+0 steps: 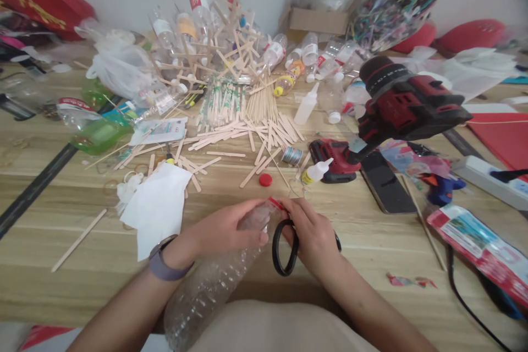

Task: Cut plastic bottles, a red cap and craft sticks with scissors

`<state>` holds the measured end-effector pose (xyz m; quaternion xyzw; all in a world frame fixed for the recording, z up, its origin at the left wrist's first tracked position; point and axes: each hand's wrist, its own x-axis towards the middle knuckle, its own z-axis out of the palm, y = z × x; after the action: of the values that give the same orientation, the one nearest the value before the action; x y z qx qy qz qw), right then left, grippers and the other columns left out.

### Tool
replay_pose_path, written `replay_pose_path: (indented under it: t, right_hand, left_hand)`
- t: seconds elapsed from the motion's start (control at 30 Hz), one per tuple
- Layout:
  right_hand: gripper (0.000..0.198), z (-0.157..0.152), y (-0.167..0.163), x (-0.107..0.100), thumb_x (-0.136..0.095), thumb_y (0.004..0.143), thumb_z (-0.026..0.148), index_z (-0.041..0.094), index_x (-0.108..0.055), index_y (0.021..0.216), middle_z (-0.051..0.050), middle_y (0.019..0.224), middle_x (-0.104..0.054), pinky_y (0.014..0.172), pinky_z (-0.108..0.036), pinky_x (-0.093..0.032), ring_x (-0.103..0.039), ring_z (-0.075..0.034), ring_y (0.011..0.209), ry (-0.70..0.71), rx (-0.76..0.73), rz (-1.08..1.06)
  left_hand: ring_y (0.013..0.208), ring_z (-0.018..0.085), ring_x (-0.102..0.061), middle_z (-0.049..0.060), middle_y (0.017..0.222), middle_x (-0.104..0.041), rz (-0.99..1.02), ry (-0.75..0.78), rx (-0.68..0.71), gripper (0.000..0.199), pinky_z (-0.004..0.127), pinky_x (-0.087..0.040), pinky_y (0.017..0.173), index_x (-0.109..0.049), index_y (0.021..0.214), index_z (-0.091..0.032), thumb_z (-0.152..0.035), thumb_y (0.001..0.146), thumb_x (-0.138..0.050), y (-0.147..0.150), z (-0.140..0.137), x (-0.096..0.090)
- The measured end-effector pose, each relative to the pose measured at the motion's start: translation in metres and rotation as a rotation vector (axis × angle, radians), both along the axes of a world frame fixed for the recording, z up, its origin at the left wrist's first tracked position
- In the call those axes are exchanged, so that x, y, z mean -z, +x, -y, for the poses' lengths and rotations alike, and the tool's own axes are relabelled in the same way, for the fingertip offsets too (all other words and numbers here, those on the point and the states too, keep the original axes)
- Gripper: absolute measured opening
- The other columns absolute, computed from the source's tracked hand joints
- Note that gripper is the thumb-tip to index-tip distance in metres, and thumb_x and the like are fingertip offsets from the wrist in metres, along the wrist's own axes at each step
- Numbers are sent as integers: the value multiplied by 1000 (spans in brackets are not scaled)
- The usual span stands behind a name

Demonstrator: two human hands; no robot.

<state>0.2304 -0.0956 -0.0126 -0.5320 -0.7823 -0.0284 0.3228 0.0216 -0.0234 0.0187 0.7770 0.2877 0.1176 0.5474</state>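
A clear ribbed plastic bottle (212, 286) lies tilted in front of my body, its neck pointing away to the right. My left hand (229, 231) is wrapped round its upper part, below a red ring (275, 203) at the neck. In my right hand (315, 236) are scissors with black loop handles (275, 250); their blades are hidden by the fingers and the bottle neck. The right fingertips are right at the red ring. Just beyond the hands, a red bottle cap (265, 180) rests on the wooden table.
Wooden craft sticks (226, 135) spread across the table's middle, with plastic bottles (310, 49) behind. A red-and-black power drill (412, 104) stands right, near a phone (388, 181) and glue bottle (315, 171). White paper (159, 206) and a green-based bottle (97, 132) are left.
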Motion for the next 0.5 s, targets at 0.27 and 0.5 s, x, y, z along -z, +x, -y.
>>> replay_pose_path:
  t: [0.27,0.5]
  right_hand:
    - [35,-1,3,0,-44,93,10,17,-56,125,-8,91,-67,60,-27,-57,-68,-19,74,-28,-23,-73]
    - [34,-1,0,-2,-49,92,10,19,-56,124,-6,90,-67,61,-26,-57,-68,-18,74,-6,-18,-170]
  left_hand:
    - [113,20,-67,3,127,-70,-6,-283,-53,44,31,-54,88,-50,139,-22,-24,96,-49,2,0,-2]
    - [85,14,-73,5,105,-76,-70,-303,-17,50,25,-54,69,-41,143,-22,-8,97,-25,7,3,-7]
